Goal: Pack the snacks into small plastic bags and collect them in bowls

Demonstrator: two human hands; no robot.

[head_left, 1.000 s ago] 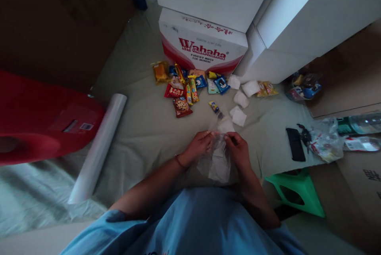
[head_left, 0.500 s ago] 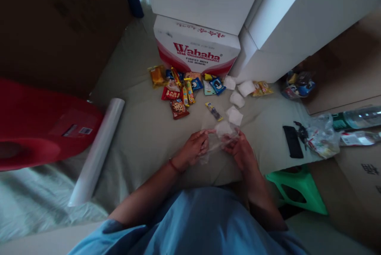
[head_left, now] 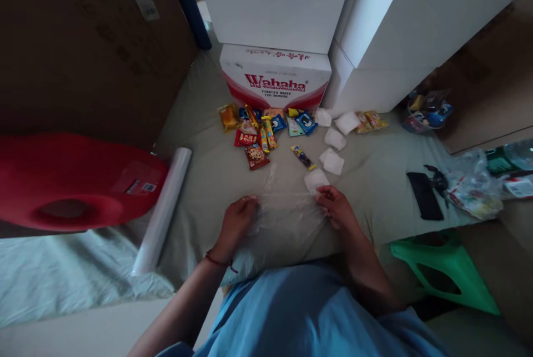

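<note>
Between my hands stretches a clear thin plastic bag or film (head_left: 287,212); which of the two I cannot tell. My left hand (head_left: 238,218) is closed on its left edge, and my right hand (head_left: 336,206) pinches its right edge. Just beyond my right fingertips lies a white folded pad (head_left: 316,180), and several more white pads (head_left: 332,161) run in a line toward the box. A small snack stick in a yellow and dark wrapper (head_left: 303,157) rests past the film. Farther left is a pile of wrapped snacks, with a brown cookie packet (head_left: 256,156) nearest me.
A white and red Wahaha box (head_left: 277,76) stands at the back. On the left are a red plastic container (head_left: 137,171) and a roll of clear film (head_left: 162,212). To the right lie a black phone (head_left: 425,196) and a plastic bag (head_left: 474,193), above a green stool (head_left: 449,273).
My hands have moved apart, the left one going left and slightly nearer me. The crumpled clear plastic is now spread wide between them. The camera view has shifted.
</note>
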